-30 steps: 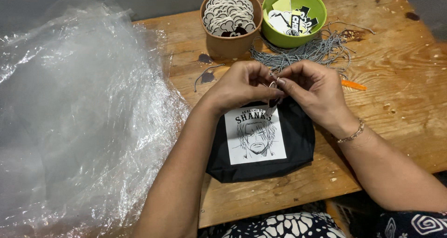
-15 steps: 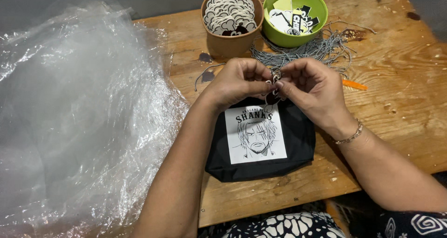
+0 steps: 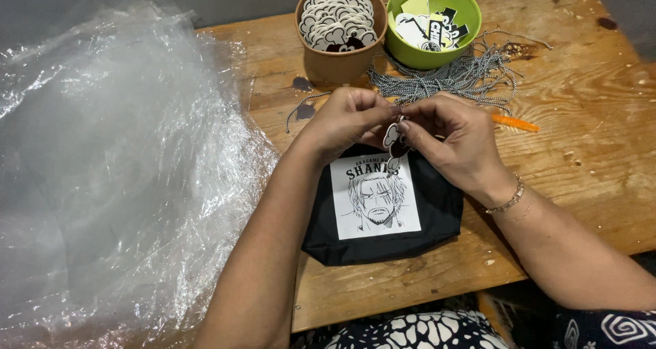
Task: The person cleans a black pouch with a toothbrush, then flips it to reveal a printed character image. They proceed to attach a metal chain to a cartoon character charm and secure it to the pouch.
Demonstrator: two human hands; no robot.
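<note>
A black fabric pouch [image 3: 424, 219] with a white printed drawing of a face lies on the wooden table [image 3: 581, 158] in front of me. My left hand [image 3: 345, 120] and my right hand [image 3: 451, 144] meet just above its top edge. Both pinch a small black-and-white cloud-shaped tag [image 3: 394, 141] that hangs between the fingertips at the pouch's top. A thin cord end seems to be held with it, mostly hidden by my fingers. My right wrist wears a thin bracelet [image 3: 507, 200].
A brown cup [image 3: 339, 63] filled with several cloud-shaped tags and a green bowl [image 3: 432, 52] of paper pieces stand at the back. Grey cords [image 3: 458, 79] lie heaped beside them, with an orange pen [image 3: 516, 123] to the right. Crumpled clear plastic sheeting [image 3: 116, 178] covers the left.
The small tag now hangs lower and in plainer sight between my fingertips. My hands have stayed over the pouch's top edge, with only slight finger movement.
</note>
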